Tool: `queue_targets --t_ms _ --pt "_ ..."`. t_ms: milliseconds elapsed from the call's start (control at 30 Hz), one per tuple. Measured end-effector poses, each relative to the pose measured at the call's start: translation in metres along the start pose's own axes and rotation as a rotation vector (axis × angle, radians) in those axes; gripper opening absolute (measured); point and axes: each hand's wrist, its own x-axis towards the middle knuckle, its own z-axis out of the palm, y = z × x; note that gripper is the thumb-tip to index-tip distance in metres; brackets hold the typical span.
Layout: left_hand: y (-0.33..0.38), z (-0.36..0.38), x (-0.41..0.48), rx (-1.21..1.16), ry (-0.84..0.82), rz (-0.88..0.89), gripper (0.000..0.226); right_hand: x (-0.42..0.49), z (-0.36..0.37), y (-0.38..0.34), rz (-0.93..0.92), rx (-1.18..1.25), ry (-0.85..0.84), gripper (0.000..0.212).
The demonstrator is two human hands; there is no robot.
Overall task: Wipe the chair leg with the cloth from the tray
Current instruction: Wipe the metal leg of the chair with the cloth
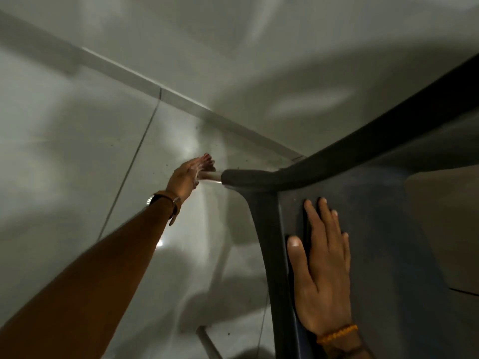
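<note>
The dark chair [363,203] is tilted, and its seat fills the right side of the view. A metal chair leg [211,175] sticks out to the left from a dark socket. My left hand [190,174] reaches far forward and closes around the leg's end. A small pale and reddish piece of cloth [206,158] shows at its fingertips, pressed on the leg and mostly hidden by the hand. My right hand [324,268] lies flat on the chair's dark surface near its edge, fingers slightly apart, holding nothing. The tray is out of view.
A second metal leg [207,340] shows at the bottom centre, below the seat edge. Under the chair lies a glossy pale tiled floor [77,151], with a wall and light baseboard [145,79] running diagonally behind. The light is dim, with strong shadows.
</note>
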Motion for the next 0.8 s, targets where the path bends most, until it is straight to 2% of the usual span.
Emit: queue_targets --t_ms 100,200,300,400,467,567,700,800 --pt "-0.009 -0.012 0.020 -0.041 0.037 -0.117 0.044 0.002 0.001 -0.002 -0.002 -0.004 -0.005 0.059" --pt "0.003 -0.005 0.004 -0.050 0.070 -0.119 0.038 0.003 0.001 -0.003 0.002 -0.006 -0.010 0.058" --pt "0.023 0.009 -0.044 -0.092 0.056 0.082 0.027 0.002 0.000 -0.004 0.017 -0.007 -0.010 0.060" --pt "0.041 0.024 -0.105 -0.133 0.032 0.338 0.040 0.001 0.000 -0.006 0.019 -0.014 -0.017 0.060" --pt "0.045 0.034 -0.121 -0.165 0.099 0.367 0.041 0.001 -0.001 -0.007 0.024 -0.022 -0.020 0.059" --pt "0.039 0.031 -0.090 -0.131 0.128 0.277 0.040 0.000 -0.001 -0.009 0.027 -0.006 -0.021 0.059" --pt "-0.007 0.008 -0.003 -0.232 0.169 0.008 0.029 0.001 0.000 -0.005 0.023 0.011 -0.012 0.060" --pt "-0.043 -0.005 0.051 -0.273 0.125 -0.044 0.021 -0.001 0.001 -0.001 0.011 0.015 0.012 0.062"
